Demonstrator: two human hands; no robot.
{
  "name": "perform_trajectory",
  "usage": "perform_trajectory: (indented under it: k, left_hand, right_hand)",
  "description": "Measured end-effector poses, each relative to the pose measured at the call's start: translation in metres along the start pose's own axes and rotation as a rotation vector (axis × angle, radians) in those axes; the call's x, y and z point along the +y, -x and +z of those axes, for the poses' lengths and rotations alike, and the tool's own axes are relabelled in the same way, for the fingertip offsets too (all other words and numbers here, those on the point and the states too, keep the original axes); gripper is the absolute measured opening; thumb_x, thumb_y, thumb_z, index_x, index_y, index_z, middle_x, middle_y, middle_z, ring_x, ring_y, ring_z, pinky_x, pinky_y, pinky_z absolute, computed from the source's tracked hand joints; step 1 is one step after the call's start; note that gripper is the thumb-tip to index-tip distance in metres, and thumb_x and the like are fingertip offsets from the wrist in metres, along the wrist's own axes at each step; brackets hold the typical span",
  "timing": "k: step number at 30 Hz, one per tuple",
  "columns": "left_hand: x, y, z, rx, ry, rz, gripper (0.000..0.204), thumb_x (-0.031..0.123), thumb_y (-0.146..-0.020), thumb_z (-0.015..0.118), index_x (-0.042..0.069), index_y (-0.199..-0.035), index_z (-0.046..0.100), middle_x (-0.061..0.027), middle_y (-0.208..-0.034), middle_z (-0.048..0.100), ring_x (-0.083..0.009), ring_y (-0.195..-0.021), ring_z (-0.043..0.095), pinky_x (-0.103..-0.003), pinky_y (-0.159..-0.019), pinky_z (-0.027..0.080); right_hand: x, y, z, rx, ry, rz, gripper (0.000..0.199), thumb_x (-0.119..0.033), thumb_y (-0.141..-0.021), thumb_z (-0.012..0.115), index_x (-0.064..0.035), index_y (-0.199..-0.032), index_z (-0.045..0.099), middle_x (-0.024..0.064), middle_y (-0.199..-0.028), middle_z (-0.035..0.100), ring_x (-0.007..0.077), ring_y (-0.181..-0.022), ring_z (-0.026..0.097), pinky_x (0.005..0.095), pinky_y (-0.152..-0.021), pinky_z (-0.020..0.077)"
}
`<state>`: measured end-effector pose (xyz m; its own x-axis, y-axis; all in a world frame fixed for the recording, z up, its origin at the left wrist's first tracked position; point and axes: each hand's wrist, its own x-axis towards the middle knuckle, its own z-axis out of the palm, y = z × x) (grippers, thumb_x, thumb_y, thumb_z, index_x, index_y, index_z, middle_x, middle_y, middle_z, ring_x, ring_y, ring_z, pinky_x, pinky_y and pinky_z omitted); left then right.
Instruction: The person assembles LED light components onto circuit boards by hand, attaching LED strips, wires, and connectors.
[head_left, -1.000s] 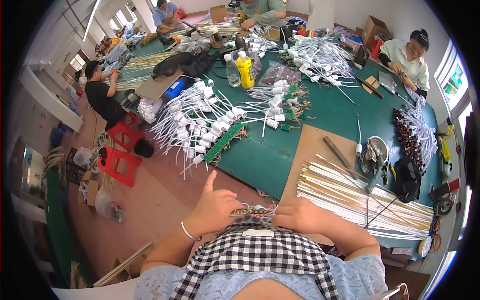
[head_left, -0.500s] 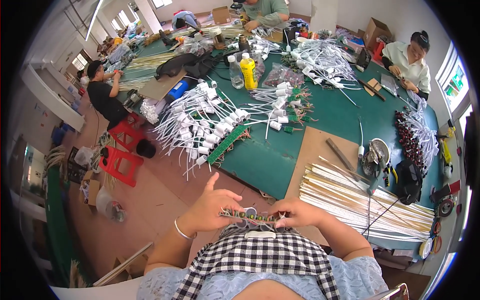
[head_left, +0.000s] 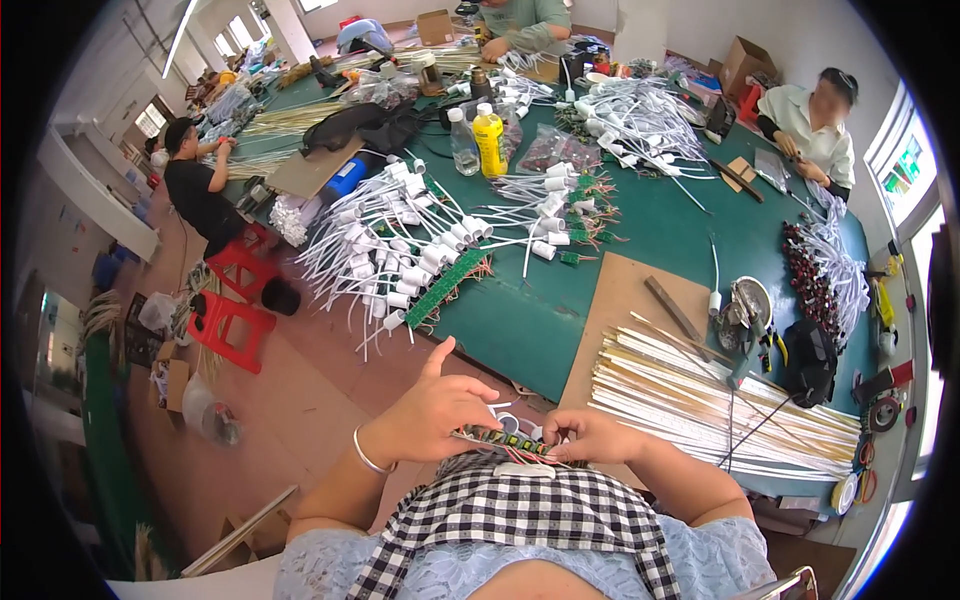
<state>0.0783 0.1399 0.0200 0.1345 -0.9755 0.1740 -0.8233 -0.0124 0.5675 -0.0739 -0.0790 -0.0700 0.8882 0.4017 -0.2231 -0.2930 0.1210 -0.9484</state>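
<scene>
Close in front of my checked apron, both hands hold a narrow circuit board strip [head_left: 513,440], with a row of small components and thin reddish wires along it. My left hand [head_left: 425,415] grips its left end, index finger stretched up. At the other end my right hand [head_left: 598,436] has thumb and fingertips closed on the strip. Round whitish parts show just behind the board, partly hidden by my fingers. Beyond my left hand, a green board panel [head_left: 447,288] with white sockets [head_left: 405,245] and white leads lies along the table edge.
Right of my hands, long pale strips [head_left: 725,400] lie on brown cardboard [head_left: 625,300]. Near them are a metal dish [head_left: 745,305], pliers and a corded tool. Bottles [head_left: 490,140] and socket piles stand farther off. Red stools [head_left: 228,330] are at left; co-workers sit around the green table [head_left: 520,325].
The circuit board strip has tilted, so more of its component side and wires show. My right fingers have shifted slightly along its right end. The whole view has moved a little.
</scene>
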Motion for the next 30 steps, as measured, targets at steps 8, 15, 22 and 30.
perform_trajectory:
  k: [8,15,22,30]
  left_hand:
    - [0.001,0.010,0.003,0.009,-0.012,0.027,0.021,0.024,-0.068,0.074,0.019,-0.087,0.068,0.0071,-0.085,0.064,-0.0101,-0.099,0.057,-0.060,-0.106,0.009]
    - [-0.017,0.017,-0.002,0.113,-0.020,-0.176,0.023,0.026,-0.066,0.077,0.017,-0.085,0.068,0.0005,-0.082,0.066,-0.0155,-0.087,0.063,-0.056,-0.107,0.013]
    - [-0.011,0.019,-0.026,0.356,0.006,-0.078,0.016,0.022,-0.070,0.073,0.015,-0.083,0.067,0.0003,-0.081,0.069,-0.0183,-0.088,0.065,-0.052,-0.108,0.010]
    - [0.006,0.011,-0.031,0.372,-0.205,0.112,0.004,0.017,-0.078,0.060,0.016,-0.077,0.064,0.0037,-0.078,0.069,-0.0182,-0.089,0.064,-0.052,-0.109,0.005]
  right_hand:
    - [0.000,0.011,0.011,0.048,-0.015,-0.014,0.010,-0.010,-0.083,0.066,-0.0035,-0.087,0.061,-0.0008,-0.078,0.061,0.0039,-0.074,0.052,0.0209,-0.065,0.0429]
    - [-0.044,0.007,0.008,0.292,0.994,-0.553,0.007,-0.009,-0.081,0.067,-0.0062,-0.085,0.061,0.0051,-0.073,0.060,0.0180,-0.061,0.054,0.0274,-0.055,0.0435]
    - [-0.075,0.033,-0.007,0.420,0.469,-0.808,0.010,-0.011,-0.076,0.071,-0.0079,-0.077,0.061,0.0042,-0.061,0.055,0.0215,-0.053,0.053,0.0306,-0.047,0.0395]
    - [-0.098,0.003,-0.012,0.261,0.704,-0.542,0.014,-0.016,-0.079,0.067,-0.0065,-0.089,0.063,0.0051,-0.084,0.057,0.0230,-0.083,0.053,0.0340,-0.073,0.0429]
